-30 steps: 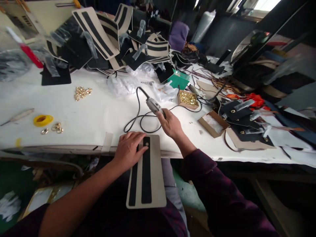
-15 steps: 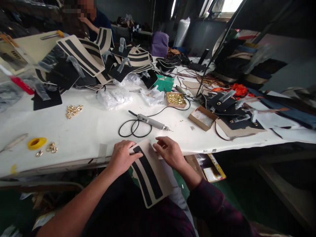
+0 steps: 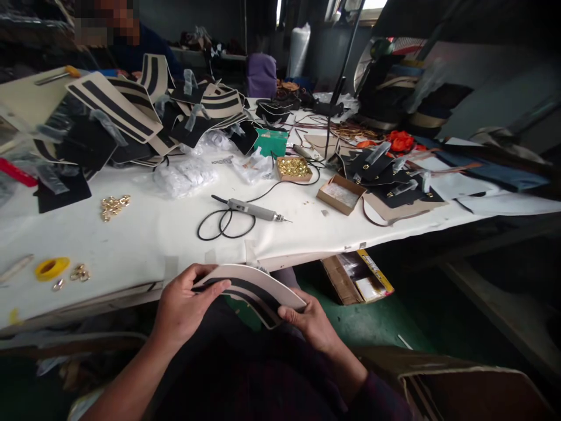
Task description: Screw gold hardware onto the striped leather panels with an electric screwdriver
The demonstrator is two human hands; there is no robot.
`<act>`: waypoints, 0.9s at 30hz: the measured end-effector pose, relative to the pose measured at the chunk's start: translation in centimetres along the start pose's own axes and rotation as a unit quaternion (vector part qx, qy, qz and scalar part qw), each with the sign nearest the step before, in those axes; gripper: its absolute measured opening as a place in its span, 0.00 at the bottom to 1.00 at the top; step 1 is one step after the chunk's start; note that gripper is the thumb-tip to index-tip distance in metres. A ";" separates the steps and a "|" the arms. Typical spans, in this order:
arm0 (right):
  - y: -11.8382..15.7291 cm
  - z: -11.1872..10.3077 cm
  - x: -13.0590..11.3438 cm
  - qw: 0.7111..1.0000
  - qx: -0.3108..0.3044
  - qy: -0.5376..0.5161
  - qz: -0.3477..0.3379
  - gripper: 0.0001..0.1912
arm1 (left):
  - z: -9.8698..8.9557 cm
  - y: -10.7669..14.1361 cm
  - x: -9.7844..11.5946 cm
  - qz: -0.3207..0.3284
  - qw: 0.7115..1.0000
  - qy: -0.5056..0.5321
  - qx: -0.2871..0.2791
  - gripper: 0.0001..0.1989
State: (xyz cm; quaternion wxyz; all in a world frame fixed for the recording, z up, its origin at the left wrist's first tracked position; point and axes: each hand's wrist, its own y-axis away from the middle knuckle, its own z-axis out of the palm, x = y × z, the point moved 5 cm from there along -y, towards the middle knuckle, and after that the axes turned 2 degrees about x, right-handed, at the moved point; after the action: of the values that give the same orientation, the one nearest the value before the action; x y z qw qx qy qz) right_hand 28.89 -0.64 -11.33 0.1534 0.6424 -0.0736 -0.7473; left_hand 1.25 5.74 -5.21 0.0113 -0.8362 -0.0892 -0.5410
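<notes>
A beige panel with black stripes (image 3: 256, 280) is bowed between my two hands, just off the table's front edge. My left hand (image 3: 186, 307) grips its left end, thumb on the striped face. At its right end my right hand (image 3: 313, 321) pinches it, thumb on top and fingers hidden underneath. Beyond them on the table lies a grey electric screwdriver (image 3: 254, 209) with a thin bit and a coiled black cord.
Striped and black panels (image 3: 118, 111) are piled at the back left, a person behind them. A box of gold hardware (image 3: 294, 168), a cardboard tray (image 3: 340, 195) and yellow tape (image 3: 52, 268) stand on the white table (image 3: 144, 234). Below right is an open carton (image 3: 357, 278).
My right hand has closed on the panel's near end, where before it was open beside it. The panel has turned from lengthwise to crosswise and is now bent. The view has shifted right.
</notes>
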 end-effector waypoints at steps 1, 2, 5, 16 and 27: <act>-0.1 0.0 -0.2 1.000 0.008 -0.023 -0.008 0.28 | -0.3 0.2 -0.4 -0.020 0.999 0.042 0.016 0.23; -0.2 0.1 -0.5 0.999 0.013 -0.039 -0.017 0.26 | -0.4 0.4 -0.8 -0.039 0.994 0.092 0.032 0.24; -0.7 0.5 -2.3 0.997 0.026 -0.039 -0.053 0.20 | -0.8 1.6 -2.0 -0.083 0.968 0.225 0.081 0.26; -4.5 2.2 -11.2 0.988 -0.089 0.103 -0.067 0.24 | -2.7 3.7 -5.1 -0.115 0.974 0.194 0.038 0.37; -4.1 11.3 -15.0 0.835 -0.299 0.402 -0.228 0.12 | -1.8 3.6 2.1 0.141 0.987 0.053 -0.062 0.17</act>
State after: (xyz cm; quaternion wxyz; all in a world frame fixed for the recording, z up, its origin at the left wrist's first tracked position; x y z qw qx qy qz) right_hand 19.18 7.11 3.32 0.1796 0.8078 0.3698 -0.4223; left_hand 0.99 2.32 -2.31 0.0397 -0.8095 0.0640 -0.5823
